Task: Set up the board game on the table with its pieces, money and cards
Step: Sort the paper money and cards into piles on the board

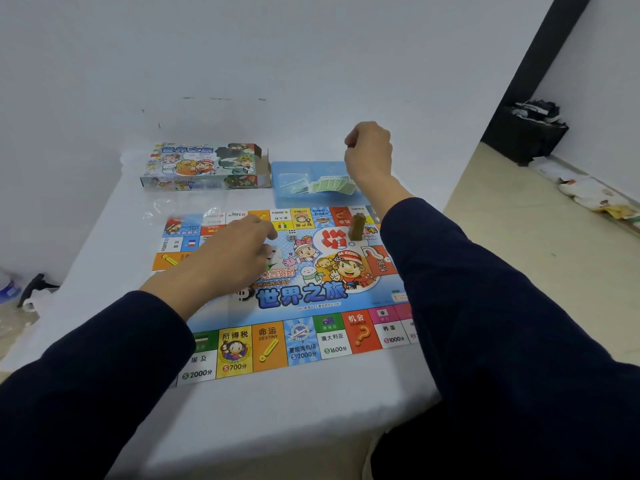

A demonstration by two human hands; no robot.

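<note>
The left hand [239,254] lay low over the colourful paper game board [298,299] spread on the white table [277,410], its fingers curled down near a white die [292,234]; whether it gripped anything could not be told. Further right, the raised right hand [369,150] was fisted above the blue plastic tray [294,171] of green cards [332,184], pinching something small and dark.
</note>
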